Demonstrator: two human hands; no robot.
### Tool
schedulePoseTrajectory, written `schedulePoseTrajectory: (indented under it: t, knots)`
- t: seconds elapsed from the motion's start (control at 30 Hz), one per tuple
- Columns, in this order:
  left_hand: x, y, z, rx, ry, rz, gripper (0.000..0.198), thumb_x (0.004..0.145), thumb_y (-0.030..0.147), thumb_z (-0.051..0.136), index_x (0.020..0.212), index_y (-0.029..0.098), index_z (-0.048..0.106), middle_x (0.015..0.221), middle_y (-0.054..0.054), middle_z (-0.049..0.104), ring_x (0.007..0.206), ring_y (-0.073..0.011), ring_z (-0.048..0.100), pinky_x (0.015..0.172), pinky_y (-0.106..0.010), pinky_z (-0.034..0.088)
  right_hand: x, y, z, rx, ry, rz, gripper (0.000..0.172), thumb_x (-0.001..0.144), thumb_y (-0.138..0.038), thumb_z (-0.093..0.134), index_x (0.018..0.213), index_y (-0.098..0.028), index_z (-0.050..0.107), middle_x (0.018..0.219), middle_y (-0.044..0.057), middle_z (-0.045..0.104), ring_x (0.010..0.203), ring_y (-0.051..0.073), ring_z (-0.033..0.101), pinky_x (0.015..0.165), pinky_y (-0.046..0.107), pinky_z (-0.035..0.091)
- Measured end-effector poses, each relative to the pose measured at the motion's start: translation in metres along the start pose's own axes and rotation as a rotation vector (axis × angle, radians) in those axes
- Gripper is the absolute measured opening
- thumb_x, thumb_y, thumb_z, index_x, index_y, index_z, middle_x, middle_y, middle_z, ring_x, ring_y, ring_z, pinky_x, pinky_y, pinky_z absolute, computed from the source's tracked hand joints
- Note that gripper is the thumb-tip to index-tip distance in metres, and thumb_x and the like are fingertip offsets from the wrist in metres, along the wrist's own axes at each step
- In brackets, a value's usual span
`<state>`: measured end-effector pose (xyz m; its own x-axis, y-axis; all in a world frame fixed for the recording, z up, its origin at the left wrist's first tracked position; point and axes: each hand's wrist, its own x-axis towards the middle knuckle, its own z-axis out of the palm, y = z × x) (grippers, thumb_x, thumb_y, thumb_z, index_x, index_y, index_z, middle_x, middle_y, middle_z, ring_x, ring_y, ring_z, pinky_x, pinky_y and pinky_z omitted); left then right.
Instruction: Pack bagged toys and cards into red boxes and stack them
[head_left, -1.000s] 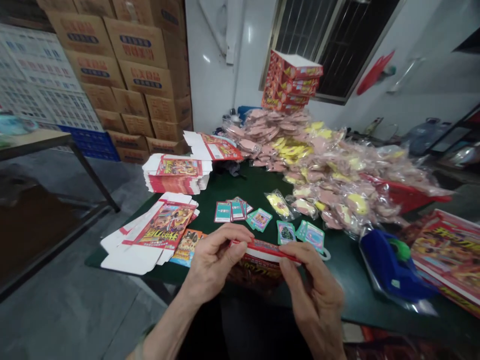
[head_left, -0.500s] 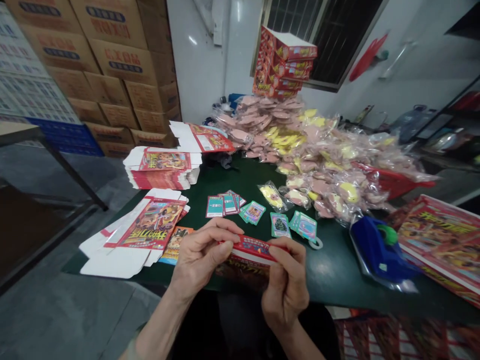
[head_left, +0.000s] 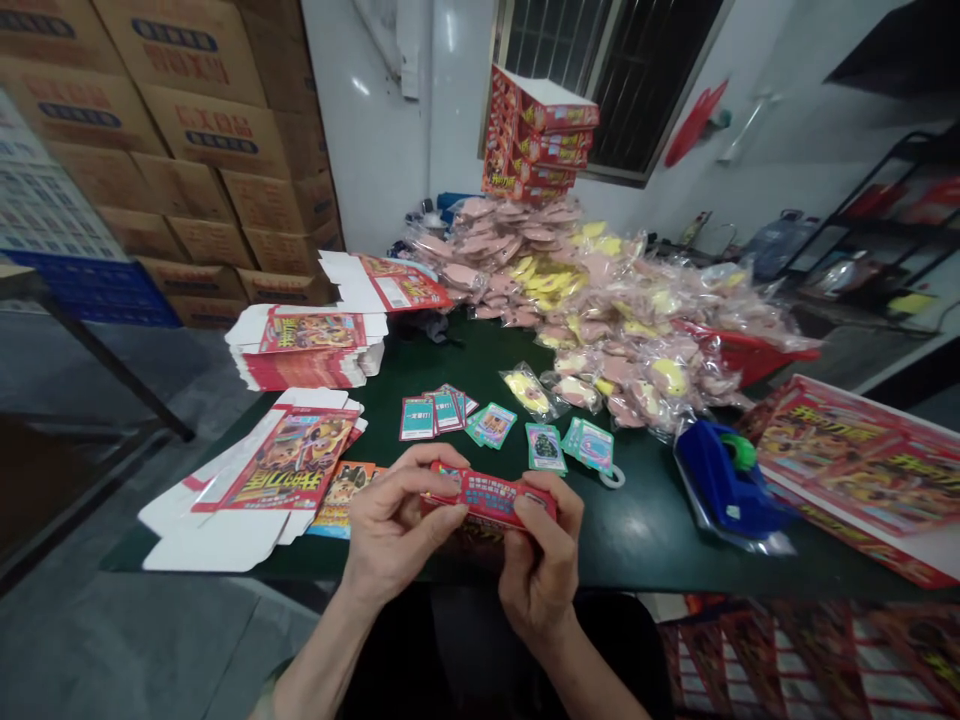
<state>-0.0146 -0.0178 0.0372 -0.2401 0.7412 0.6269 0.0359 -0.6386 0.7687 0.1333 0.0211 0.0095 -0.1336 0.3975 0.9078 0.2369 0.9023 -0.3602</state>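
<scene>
Both hands grip a small red printed carton (head_left: 487,497) at the near edge of the green table (head_left: 645,530). My left hand (head_left: 394,525) pinches its left end between thumb and fingers. My right hand (head_left: 541,565) is closed on its right end, thumb on top. Just beyond the carton lie several teal cards (head_left: 487,423) and a bagged yellow item (head_left: 527,392). Flat unfolded cartons (head_left: 289,462) lie to the left of my left hand.
A heap of bagged pink and yellow items (head_left: 600,300) fills the far table. A blue tape dispenser (head_left: 724,480) sits right of my hands, red printed sheets (head_left: 847,460) beyond it. A stack of flat cartons (head_left: 307,350) and brown boxes (head_left: 195,130) stand left.
My right hand has slid left along the carton toward my left hand, and the carton's side face has turned up toward me. The view has shifted slightly.
</scene>
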Motion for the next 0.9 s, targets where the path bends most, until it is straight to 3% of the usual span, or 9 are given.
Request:
schedulePoseTrajectory:
  t: [0.1,0.23,0.33,0.43,0.53,0.6,0.7,0.8,0.9]
  knots:
    - [0.009,0.000,-0.004,0.104,-0.080,0.054,0.023,0.068,0.009,0.073,0.086,0.020,0.064,0.095,-0.006,0.063,0.084,-0.0182,0.063,0.066,-0.028,0.052,0.003,0.003,0.000,0.044,0.004,0.007,0.038,0.085,-0.006,0.044,0.118,-0.025,0.046,0.113,0.009,0.047,0.099,0.020,0.052,0.077,0.040,0.050]
    - [0.017,0.004,-0.003,0.302,-0.176,0.125,0.018,0.073,0.011,0.069,0.088,0.020,0.063,0.095,-0.007,0.062,0.088,-0.0195,0.063,0.075,-0.031,0.052,0.014,0.005,-0.002,0.171,0.010,0.101,0.032,0.085,-0.009,0.047,0.113,-0.024,0.047,0.105,0.007,0.051,0.095,0.018,0.054,0.080,0.038,0.050]
    - [0.011,0.008,0.009,0.482,-0.093,0.223,0.019,0.076,0.010,0.065,0.090,0.021,0.062,0.097,-0.004,0.061,0.086,-0.0171,0.062,0.071,-0.028,0.051,0.023,0.003,-0.009,0.322,0.036,0.253,0.034,0.086,-0.021,0.052,0.119,-0.022,0.043,0.106,0.008,0.053,0.096,0.019,0.057,0.082,0.037,0.050]
    - [0.002,0.008,0.021,0.718,-0.002,0.320,0.020,0.075,0.014,0.067,0.093,0.021,0.062,0.095,-0.003,0.060,0.079,-0.0146,0.062,0.065,-0.025,0.051,0.027,0.010,-0.026,0.355,-0.039,0.288,0.046,0.083,-0.031,0.060,0.124,-0.022,0.043,0.115,0.010,0.053,0.098,0.020,0.057,0.082,0.035,0.050]
    - [-0.001,-0.002,0.026,0.807,0.020,0.361,0.018,0.076,0.020,0.067,0.093,0.022,0.063,0.090,-0.001,0.060,0.072,-0.0133,0.060,0.059,-0.024,0.048,0.025,0.039,-0.066,0.079,-0.004,0.368,0.041,0.077,-0.037,0.065,0.113,-0.022,0.054,0.107,0.008,0.059,0.096,0.021,0.057,0.079,0.034,0.049]
    - [0.001,-0.011,0.027,0.775,0.027,0.388,0.023,0.071,0.018,0.070,0.093,0.021,0.064,0.088,-0.001,0.061,0.069,-0.0135,0.060,0.058,-0.025,0.048,0.022,0.068,-0.109,-0.220,0.136,0.566,0.019,0.081,-0.037,0.058,0.089,-0.020,0.062,0.085,0.004,0.062,0.081,0.018,0.058,0.071,0.031,0.048]
    - [0.004,-0.021,0.026,0.675,0.054,0.412,0.027,0.064,0.014,0.075,0.088,0.019,0.064,0.084,-0.001,0.062,0.069,-0.0147,0.060,0.060,-0.027,0.048,0.024,0.117,-0.183,-0.438,0.274,0.774,0.021,0.086,-0.033,0.049,0.079,-0.015,0.060,0.075,0.003,0.058,0.073,0.017,0.054,0.069,0.031,0.046]
    - [0.002,-0.025,0.024,0.631,0.081,0.361,0.025,0.064,0.014,0.075,0.086,0.018,0.064,0.084,-0.003,0.063,0.071,-0.0164,0.060,0.061,-0.030,0.048,0.036,0.152,-0.237,-0.518,0.162,0.995,0.017,0.086,-0.029,0.056,0.082,-0.012,0.061,0.081,0.002,0.060,0.077,0.016,0.057,0.071,0.031,0.048]
    - [0.000,-0.024,0.023,0.625,0.062,0.332,0.024,0.065,0.017,0.074,0.087,0.019,0.065,0.085,-0.003,0.062,0.071,-0.0171,0.059,0.061,-0.032,0.048,0.050,0.168,-0.256,-0.506,-0.038,1.239,0.021,0.087,-0.031,0.058,0.096,-0.012,0.060,0.094,0.002,0.062,0.081,0.015,0.060,0.070,0.032,0.052]
